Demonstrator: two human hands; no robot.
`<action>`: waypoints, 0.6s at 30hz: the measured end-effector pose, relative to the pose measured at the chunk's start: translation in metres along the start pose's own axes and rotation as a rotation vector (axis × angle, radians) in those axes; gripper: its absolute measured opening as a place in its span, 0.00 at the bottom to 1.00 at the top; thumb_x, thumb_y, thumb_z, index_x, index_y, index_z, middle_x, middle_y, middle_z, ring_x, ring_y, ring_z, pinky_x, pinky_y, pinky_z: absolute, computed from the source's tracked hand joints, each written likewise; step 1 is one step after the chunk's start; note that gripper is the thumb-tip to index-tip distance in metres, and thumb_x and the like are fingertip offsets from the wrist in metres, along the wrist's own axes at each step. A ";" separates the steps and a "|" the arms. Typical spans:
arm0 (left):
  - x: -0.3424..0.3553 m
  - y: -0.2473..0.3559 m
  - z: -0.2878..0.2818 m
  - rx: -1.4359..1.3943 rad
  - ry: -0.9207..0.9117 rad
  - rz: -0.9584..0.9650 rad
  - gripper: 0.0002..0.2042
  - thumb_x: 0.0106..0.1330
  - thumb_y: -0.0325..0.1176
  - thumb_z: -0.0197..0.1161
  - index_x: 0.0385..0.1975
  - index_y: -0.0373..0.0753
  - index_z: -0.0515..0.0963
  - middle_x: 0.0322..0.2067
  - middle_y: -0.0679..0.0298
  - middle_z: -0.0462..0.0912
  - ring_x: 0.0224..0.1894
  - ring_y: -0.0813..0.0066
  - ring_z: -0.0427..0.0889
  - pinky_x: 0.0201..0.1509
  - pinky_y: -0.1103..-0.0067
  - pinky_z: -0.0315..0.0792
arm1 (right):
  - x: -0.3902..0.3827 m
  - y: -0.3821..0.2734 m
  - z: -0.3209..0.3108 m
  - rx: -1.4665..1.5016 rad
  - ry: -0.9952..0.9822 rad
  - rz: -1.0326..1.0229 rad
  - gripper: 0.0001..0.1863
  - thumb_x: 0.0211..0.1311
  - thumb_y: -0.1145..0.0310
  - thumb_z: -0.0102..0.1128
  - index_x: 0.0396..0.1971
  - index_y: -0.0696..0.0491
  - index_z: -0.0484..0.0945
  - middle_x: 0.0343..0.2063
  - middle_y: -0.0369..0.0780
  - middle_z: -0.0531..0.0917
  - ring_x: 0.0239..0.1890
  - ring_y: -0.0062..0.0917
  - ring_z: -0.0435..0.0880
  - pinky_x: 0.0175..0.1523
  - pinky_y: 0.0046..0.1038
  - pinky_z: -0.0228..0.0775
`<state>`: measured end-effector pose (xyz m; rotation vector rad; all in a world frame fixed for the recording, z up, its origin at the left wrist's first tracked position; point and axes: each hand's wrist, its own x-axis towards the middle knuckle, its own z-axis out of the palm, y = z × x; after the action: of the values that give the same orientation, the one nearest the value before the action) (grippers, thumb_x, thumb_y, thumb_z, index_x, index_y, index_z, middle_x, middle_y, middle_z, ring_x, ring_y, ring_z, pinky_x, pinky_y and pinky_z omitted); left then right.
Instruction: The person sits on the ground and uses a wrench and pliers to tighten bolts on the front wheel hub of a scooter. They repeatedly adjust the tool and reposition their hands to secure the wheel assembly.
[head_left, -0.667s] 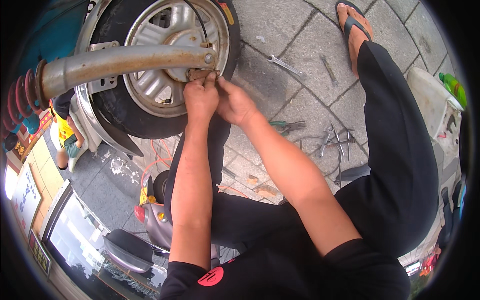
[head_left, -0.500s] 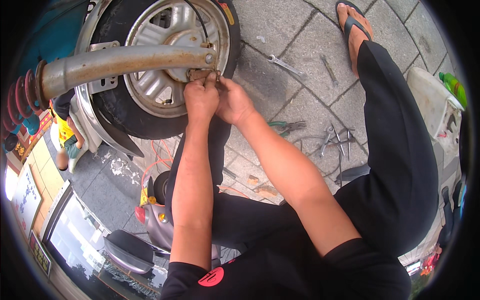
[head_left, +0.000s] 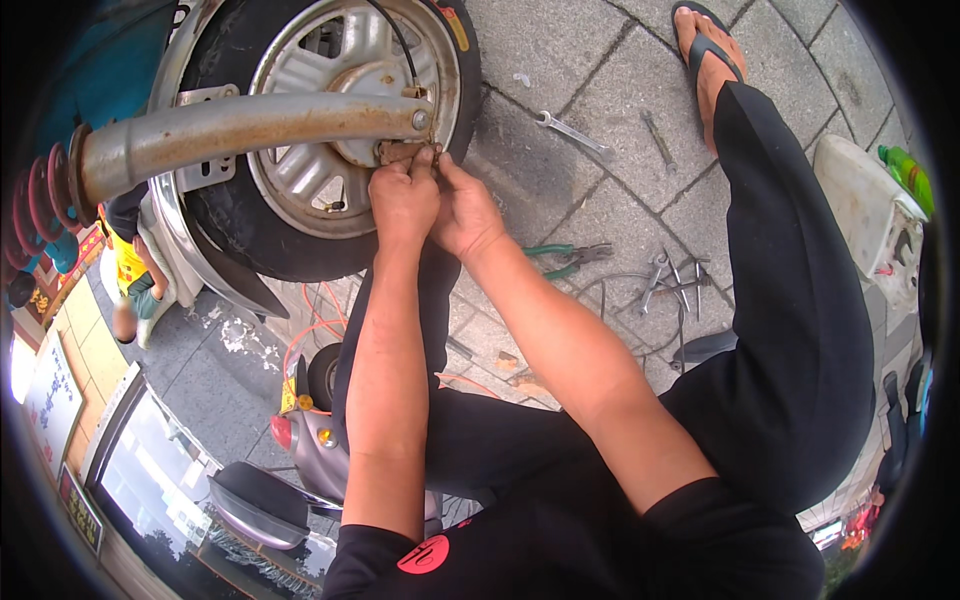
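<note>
Both my hands meet at the hub of a silver spoked wheel (head_left: 290, 190) with a black tyre (head_left: 225, 215). My left hand (head_left: 403, 205) is closed, its fingertips pinching the rusty brake lever (head_left: 397, 152) below the end of the fork arm (head_left: 270, 120). Just to its right, my right hand (head_left: 468, 215) is closed too, thumb and fingers at the lever's outer end. Whatever small piece lies between those fingers is too hidden to name. A black cable (head_left: 403, 40) runs down to the hub above the hands.
On the paving lie a combination wrench (head_left: 572, 135), another metal tool (head_left: 658, 140), green-handled pliers (head_left: 572, 257) and several sockets and wrenches (head_left: 672, 282). A parked scooter (head_left: 318, 450) stands at lower left. A person in a yellow vest (head_left: 130, 262) is at the far left.
My hands stay at the brake lever. The right hand and forearm have shifted very slightly left and down, with small finger movement.
</note>
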<state>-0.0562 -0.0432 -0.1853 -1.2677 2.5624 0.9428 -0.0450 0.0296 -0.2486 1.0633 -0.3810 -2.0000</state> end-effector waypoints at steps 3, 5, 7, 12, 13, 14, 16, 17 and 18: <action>0.000 0.000 0.000 -0.012 -0.025 -0.025 0.10 0.76 0.32 0.65 0.42 0.32 0.90 0.27 0.67 0.87 0.27 0.84 0.78 0.33 0.81 0.74 | 0.002 -0.002 -0.004 0.020 -0.005 -0.026 0.09 0.77 0.67 0.62 0.51 0.52 0.83 0.47 0.37 0.86 0.50 0.27 0.83 0.64 0.31 0.75; 0.000 0.000 0.000 -0.015 -0.031 -0.057 0.10 0.76 0.32 0.65 0.42 0.33 0.90 0.26 0.68 0.87 0.27 0.85 0.78 0.33 0.81 0.73 | 0.000 -0.005 -0.007 -0.006 -0.033 -0.039 0.09 0.76 0.70 0.62 0.51 0.54 0.83 0.46 0.38 0.86 0.48 0.26 0.83 0.63 0.29 0.76; 0.001 -0.001 0.001 -0.032 -0.029 -0.071 0.10 0.76 0.32 0.65 0.42 0.33 0.90 0.26 0.69 0.87 0.27 0.85 0.78 0.33 0.81 0.73 | 0.000 -0.007 -0.010 -0.033 -0.041 -0.056 0.14 0.75 0.67 0.62 0.56 0.54 0.80 0.53 0.40 0.85 0.57 0.31 0.81 0.69 0.35 0.70; 0.001 -0.006 0.001 0.006 -0.013 -0.027 0.10 0.76 0.31 0.65 0.42 0.33 0.90 0.26 0.69 0.86 0.27 0.84 0.78 0.33 0.81 0.73 | -0.007 -0.006 0.002 -0.040 0.012 -0.108 0.13 0.71 0.76 0.62 0.53 0.57 0.82 0.46 0.38 0.86 0.46 0.27 0.83 0.62 0.29 0.76; 0.002 -0.007 0.003 -0.010 -0.003 0.000 0.10 0.76 0.31 0.65 0.42 0.33 0.90 0.26 0.69 0.86 0.27 0.84 0.78 0.33 0.81 0.73 | -0.008 -0.006 0.004 -0.059 -0.005 -0.122 0.13 0.71 0.76 0.62 0.54 0.57 0.82 0.46 0.38 0.86 0.46 0.27 0.83 0.62 0.29 0.76; 0.003 -0.008 0.003 -0.026 0.008 0.025 0.10 0.76 0.31 0.65 0.42 0.32 0.90 0.26 0.68 0.86 0.28 0.84 0.78 0.33 0.80 0.73 | -0.010 -0.006 0.006 -0.078 -0.022 -0.135 0.14 0.71 0.76 0.62 0.54 0.57 0.82 0.46 0.38 0.86 0.46 0.27 0.83 0.63 0.29 0.76; 0.001 -0.005 0.002 -0.002 0.009 0.059 0.10 0.77 0.31 0.64 0.42 0.32 0.90 0.26 0.68 0.86 0.28 0.84 0.78 0.33 0.80 0.73 | -0.011 -0.004 0.009 -0.061 0.010 -0.138 0.14 0.71 0.76 0.62 0.55 0.57 0.81 0.45 0.38 0.86 0.46 0.27 0.83 0.63 0.29 0.77; 0.000 -0.002 0.001 0.010 0.009 0.075 0.10 0.77 0.31 0.64 0.42 0.32 0.90 0.26 0.68 0.87 0.28 0.83 0.78 0.33 0.80 0.73 | -0.011 -0.003 0.009 -0.053 0.027 -0.141 0.14 0.71 0.76 0.62 0.55 0.57 0.81 0.45 0.38 0.86 0.46 0.27 0.84 0.63 0.29 0.77; 0.001 -0.003 0.003 0.001 0.009 0.070 0.10 0.77 0.32 0.64 0.42 0.32 0.90 0.26 0.68 0.87 0.28 0.83 0.79 0.33 0.80 0.73 | -0.011 -0.004 0.010 -0.045 0.034 -0.135 0.14 0.71 0.76 0.63 0.55 0.57 0.82 0.45 0.37 0.86 0.45 0.26 0.83 0.61 0.28 0.77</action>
<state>-0.0545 -0.0434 -0.1891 -1.1911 2.6296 0.9512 -0.0519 0.0392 -0.2389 1.1188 -0.2512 -2.0967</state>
